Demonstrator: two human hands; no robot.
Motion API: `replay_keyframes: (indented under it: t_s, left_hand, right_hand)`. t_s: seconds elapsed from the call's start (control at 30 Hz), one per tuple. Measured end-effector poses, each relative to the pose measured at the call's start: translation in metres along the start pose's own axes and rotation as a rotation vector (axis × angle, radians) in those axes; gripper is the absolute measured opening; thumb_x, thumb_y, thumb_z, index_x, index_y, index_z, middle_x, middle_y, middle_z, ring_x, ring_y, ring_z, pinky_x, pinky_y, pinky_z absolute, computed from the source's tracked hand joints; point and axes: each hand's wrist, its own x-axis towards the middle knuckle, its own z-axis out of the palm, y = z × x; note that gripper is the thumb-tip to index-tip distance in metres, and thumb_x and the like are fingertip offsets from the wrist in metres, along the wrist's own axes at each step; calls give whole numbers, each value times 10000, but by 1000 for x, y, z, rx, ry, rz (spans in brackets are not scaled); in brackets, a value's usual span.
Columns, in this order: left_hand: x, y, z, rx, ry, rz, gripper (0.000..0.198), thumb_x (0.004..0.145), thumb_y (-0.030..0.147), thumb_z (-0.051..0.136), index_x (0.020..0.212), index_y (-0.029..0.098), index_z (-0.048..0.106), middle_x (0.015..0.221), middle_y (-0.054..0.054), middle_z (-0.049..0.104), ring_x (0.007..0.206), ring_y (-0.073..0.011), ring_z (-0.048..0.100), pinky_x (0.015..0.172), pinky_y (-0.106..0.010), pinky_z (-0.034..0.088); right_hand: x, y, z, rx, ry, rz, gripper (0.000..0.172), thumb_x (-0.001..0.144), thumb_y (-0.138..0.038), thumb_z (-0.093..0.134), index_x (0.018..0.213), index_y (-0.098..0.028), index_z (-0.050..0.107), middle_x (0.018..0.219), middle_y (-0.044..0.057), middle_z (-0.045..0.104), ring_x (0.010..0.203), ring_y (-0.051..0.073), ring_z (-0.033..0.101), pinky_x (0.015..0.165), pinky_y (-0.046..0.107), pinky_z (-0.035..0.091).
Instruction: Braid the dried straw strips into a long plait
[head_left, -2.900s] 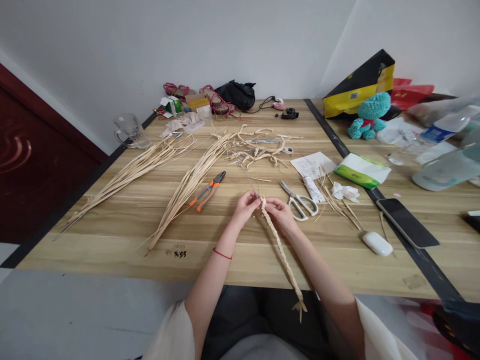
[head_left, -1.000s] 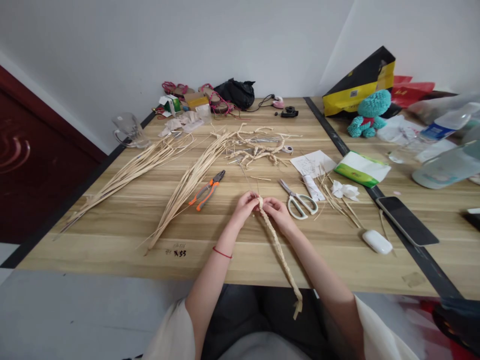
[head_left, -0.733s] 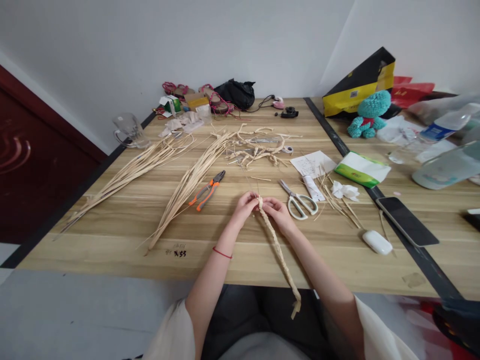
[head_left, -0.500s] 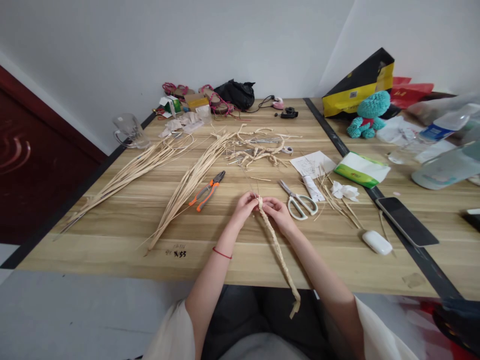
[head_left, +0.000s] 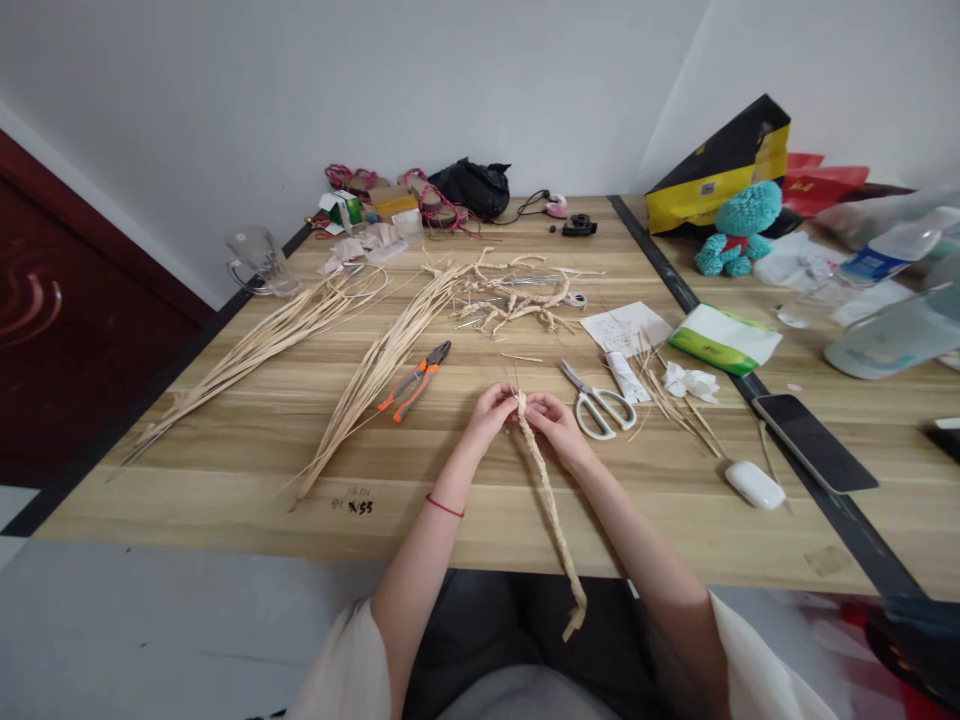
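Observation:
Both hands meet at the top end of a pale wrapped stem [head_left: 551, 510], which looks twisted or wound with straw-like strips. My left hand [head_left: 493, 413] pinches that end from the left, and my right hand [head_left: 553, 420] has its fingers closed on it from the right. Thin strands or wires poke out beyond the fingertips. The stem's lower end hangs past the table's front edge, over my lap. Left of my hands lie orange-handled pliers [head_left: 417, 382]; white-handled scissors [head_left: 604, 408] rest to the right.
Bundles of straw strips [head_left: 382, 370] spread across the left side. Wrapped branch pieces [head_left: 517, 300] lie further back. A glass mug [head_left: 262, 262] stands at the far left. On the right are a tissue pack [head_left: 724, 338], a phone [head_left: 814, 443], a white case [head_left: 754, 484] and a turquoise figure [head_left: 739, 228].
The hanging lower end of the wrapped stem has swung a little to the left. Both hands stay in nearly the same place, still closed on its top.

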Motion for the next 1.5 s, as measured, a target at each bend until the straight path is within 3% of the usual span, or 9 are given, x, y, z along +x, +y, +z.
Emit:
replay_keyframes:
  t_s: [0.2,0.57,0.87,1.5]
  left_hand:
    - [0,0,0,-9,2,-11,173,650,285,646,741,159,569,657,26,565,575,-81,495,551,-193,371]
    - [0,0,0,-31,-2,-4,229,635,321,680,752,153,580,685,13,582,600,-87,498,567,-197,378]
    - [0,0,-1,-46,-41,-6,265,624,331,699,773,143,586,730,8,591,645,-91,522,600,-201,386]
    - [1,-3,0,-38,-1,-2,272,675,397,679,749,150,593,688,20,573,613,-87,493,574,-194,361]
  right_hand:
    - [-1,0,0,-11,11,-10,278,655,-429,738,781,-221,604,689,-9,650,607,136,558,560,246,414]
    - [1,3,-1,16,-8,-33,332,657,-437,737,877,-234,595,697,-3,651,638,150,577,571,251,416]
    - [2,4,-2,-27,26,-93,273,664,-414,738,778,-198,615,616,-31,590,479,77,424,486,228,343]
    - [2,5,-1,30,10,-93,303,695,-366,719,933,-232,587,696,-22,631,575,111,507,517,224,354]
